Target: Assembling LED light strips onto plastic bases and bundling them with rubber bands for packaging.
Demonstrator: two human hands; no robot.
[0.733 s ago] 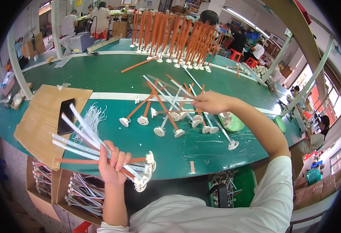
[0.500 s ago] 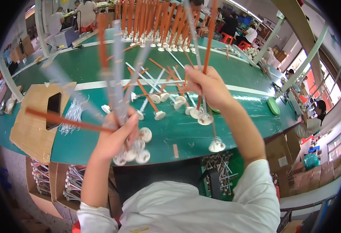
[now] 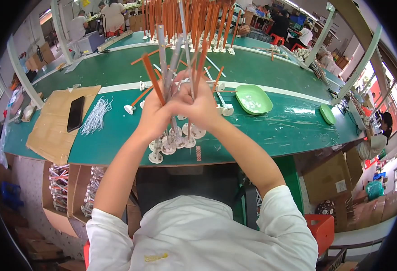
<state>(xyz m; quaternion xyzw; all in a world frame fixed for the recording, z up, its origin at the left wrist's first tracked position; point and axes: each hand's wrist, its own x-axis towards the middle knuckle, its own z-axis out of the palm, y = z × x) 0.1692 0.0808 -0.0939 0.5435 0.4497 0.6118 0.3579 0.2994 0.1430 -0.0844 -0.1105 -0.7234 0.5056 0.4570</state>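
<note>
Several slim orange and grey strips [image 3: 162, 54] with round white bases [image 3: 168, 145] are upright above the green worktop's [image 3: 293, 128] near edge, the left hand [image 3: 154, 113] and right hand [image 3: 197, 106] clamped around them, touching each other. A pale green plastic dish [image 3: 260, 109] lies right of them; thin white cords [image 3: 96, 116], a black phone [image 3: 75, 113] and flat brown cardboard [image 3: 49, 131] lie toward the left edge. More orange strips [image 3: 203, 27] stand near the far edge.

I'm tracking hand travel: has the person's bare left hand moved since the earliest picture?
Yes. Against the flat black phone, the left hand has moved rightward and up the picture, now roughly level with it.
</note>
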